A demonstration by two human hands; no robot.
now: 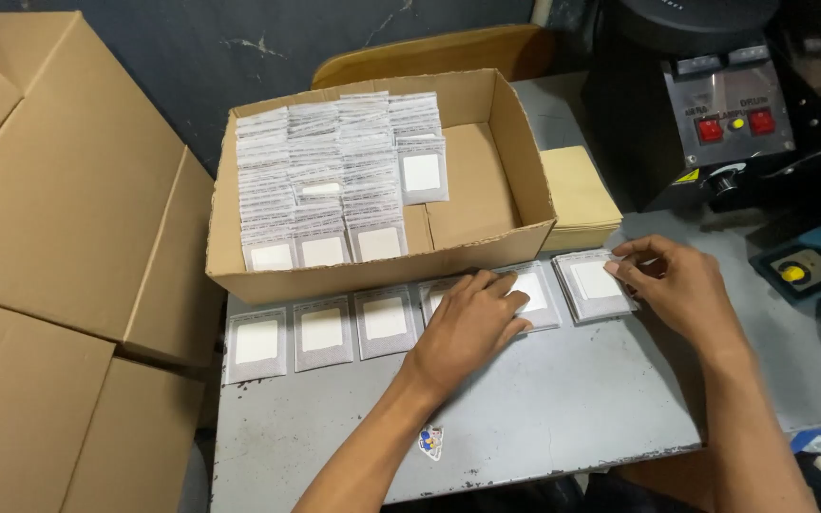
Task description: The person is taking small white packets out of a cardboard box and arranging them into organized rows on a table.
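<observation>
Several small grey sachets with white centres lie in a row on the grey table (544, 408), in front of an open cardboard box (486, 180). My left hand (467, 323) rests flat on the sachet (534, 294) near the middle of the row, fingers together. My right hand (681, 285) pinches the right edge of a small stack of sachets (593, 283) at the row's right end. Three single sachets (321, 331) lie to the left. Inside the box, rows of the same sachets (334, 171) stand overlapped, filling its left half.
Large cardboard cartons (59, 256) stand at the left. A pad of tan sheets (577, 195) lies right of the box. A black machine with red switches (729, 123) and a blue device with a yellow knob (800, 271) sit at the right.
</observation>
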